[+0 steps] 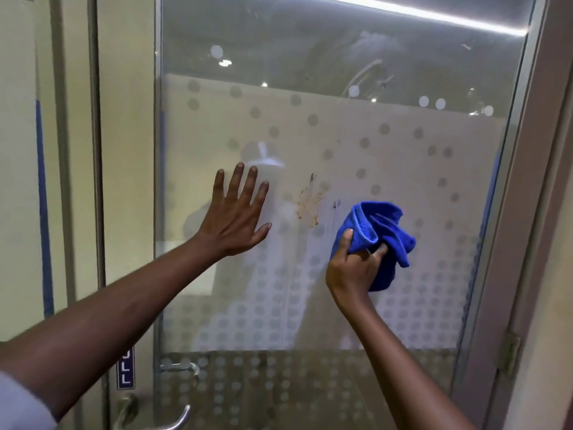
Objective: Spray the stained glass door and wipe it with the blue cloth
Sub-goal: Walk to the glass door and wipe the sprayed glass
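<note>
On the door (387, 187), left hand (232, 218) braces flat and open, right hand (353, 265) grips bunched cloth (378, 225) beside stain (310, 203); wiping step, next sweep left over it.

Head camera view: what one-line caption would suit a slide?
Left hand flat on the glass door, right hand bringing the blue cloth beside the brown stain.

Office or shop entrance — frosted-dot glass door (387, 144), pull sign (125, 367).
</note>
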`<state>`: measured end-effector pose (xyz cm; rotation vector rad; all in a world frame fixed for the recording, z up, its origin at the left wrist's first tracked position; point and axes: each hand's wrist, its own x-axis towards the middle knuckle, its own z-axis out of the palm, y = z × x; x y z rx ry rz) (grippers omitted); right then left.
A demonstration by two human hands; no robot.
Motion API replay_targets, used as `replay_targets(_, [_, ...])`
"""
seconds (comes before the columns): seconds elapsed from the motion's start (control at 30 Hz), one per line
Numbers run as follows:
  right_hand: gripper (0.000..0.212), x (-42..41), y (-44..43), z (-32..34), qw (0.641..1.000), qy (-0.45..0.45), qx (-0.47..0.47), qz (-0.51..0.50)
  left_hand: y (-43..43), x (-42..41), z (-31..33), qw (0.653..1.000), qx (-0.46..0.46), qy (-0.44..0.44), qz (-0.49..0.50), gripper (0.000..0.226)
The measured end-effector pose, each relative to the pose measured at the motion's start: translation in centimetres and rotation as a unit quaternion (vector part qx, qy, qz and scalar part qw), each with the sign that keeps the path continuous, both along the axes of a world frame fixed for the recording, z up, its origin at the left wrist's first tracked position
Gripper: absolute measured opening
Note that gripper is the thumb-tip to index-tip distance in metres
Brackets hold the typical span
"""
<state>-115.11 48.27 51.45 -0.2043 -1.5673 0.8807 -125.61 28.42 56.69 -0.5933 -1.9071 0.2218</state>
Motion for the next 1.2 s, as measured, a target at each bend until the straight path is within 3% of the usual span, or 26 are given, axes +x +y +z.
replay_targets(0.17, [0.073, -2.4, 0.3, -0.1, 0.997, -0.061, 0.051, -0.012, -0.4, -2.3, -0.3, 0.999, -0.006, 0.038, -0.015, 0.085])
replay_targets(0.3, [0.074, -3.7, 0.5, -0.6, 0.989, -0.062, 0.136, 0.004, -0.4, -3.1, -0.4, 0.997, -0.005, 0.076, -0.028, 0.086])
replay_targets(0.47, [0.107, -5.5, 2.8, -2.1, 0.984, -0.080, 0.144, 0.075, -0.4, -3.4, -0.7, 0.994, -0.008, 0.105, -0.040, 0.084])
replay_targets(0.63, [0.084, -7.3, 3.2, -0.7, 0.978, -0.032, 0.194, 0.064, -0.5, -3.8, -0.8, 0.992, -0.006, 0.115, -0.055, 0.083])
replay_targets(0.8, [0.113, -7.6, 2.1, 1.8, 0.970, -0.053, 0.222, 0.079, -0.4, -3.8, -0.7, 0.993, -0.001, 0.110, -0.051, 0.083])
replay_targets(0.9, [0.103, -7.1, 1.5, 3.8, 0.942, -0.080, 0.292, 0.145, -0.4, -3.9, -0.8, 0.993, 0.000, 0.111, -0.046, 0.081])
replay_targets(0.97, [0.083, -6.9, 1.2, 5.7, 0.933, -0.081, 0.321, 0.141, -0.4, -3.8, -0.8, 0.992, 0.003, 0.110, -0.058, 0.078])
replay_targets(1.13, [0.030, -7.7, 0.1, 9.5, 0.940, -0.011, 0.340, -0.028, -0.5, -3.7, -0.8, 0.990, 0.021, 0.110, -0.084, 0.074])
replay_targets(1.2, [0.029, -8.7, -0.9, 9.1, 0.929, -0.017, 0.360, -0.088, -0.5, -3.6, -0.8, 0.990, 0.024, 0.109, -0.086, 0.074])
